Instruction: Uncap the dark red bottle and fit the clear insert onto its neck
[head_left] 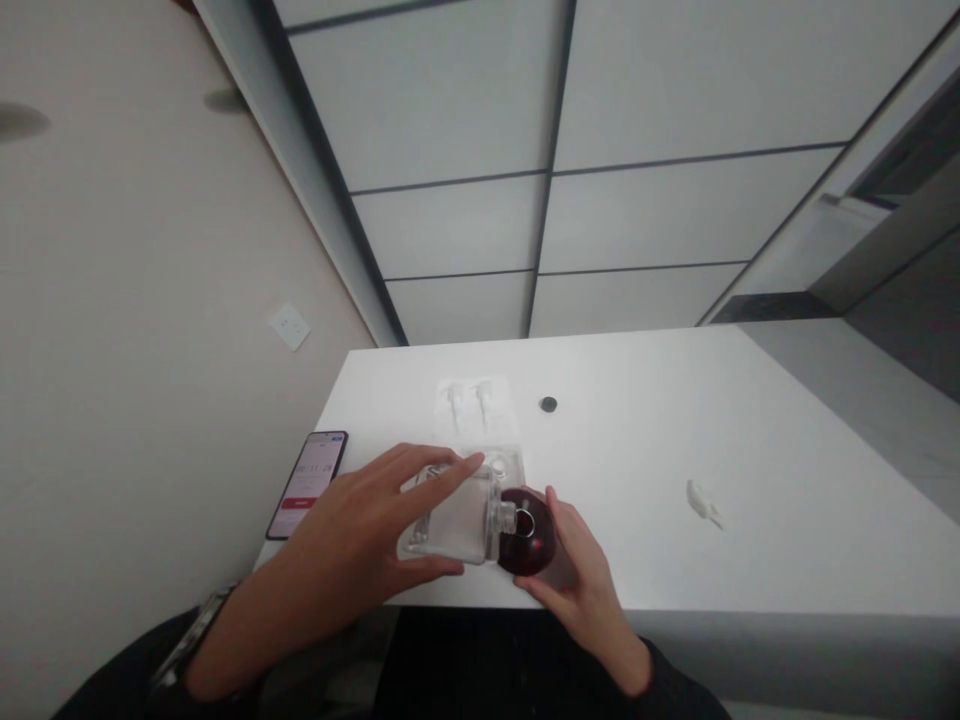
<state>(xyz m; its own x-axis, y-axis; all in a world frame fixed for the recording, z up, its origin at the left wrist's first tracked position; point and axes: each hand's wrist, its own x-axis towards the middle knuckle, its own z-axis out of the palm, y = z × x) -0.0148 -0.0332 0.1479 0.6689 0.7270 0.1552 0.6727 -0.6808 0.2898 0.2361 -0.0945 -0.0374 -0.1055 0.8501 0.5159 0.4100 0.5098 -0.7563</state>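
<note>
My left hand [390, 510] is closed around a clear square glass bottle [461, 518], which lies tilted on its side with its threaded neck pointing right. In my right hand [574, 570] is a round dark red bottle [517, 555], its ringed opening turned toward the glass bottle. The two mouths meet or nearly meet; I cannot tell if they touch. Both are held over the front edge of the white table [637, 450]. What is inside the red bottle is hidden.
Behind my hands lies a clear plastic tray [469, 408] with two white pump heads. A dark round cap [548, 404] sits right of it. A phone [307, 485] showing a timer lies at the left edge, and a crumpled white piece [703, 502] at the right.
</note>
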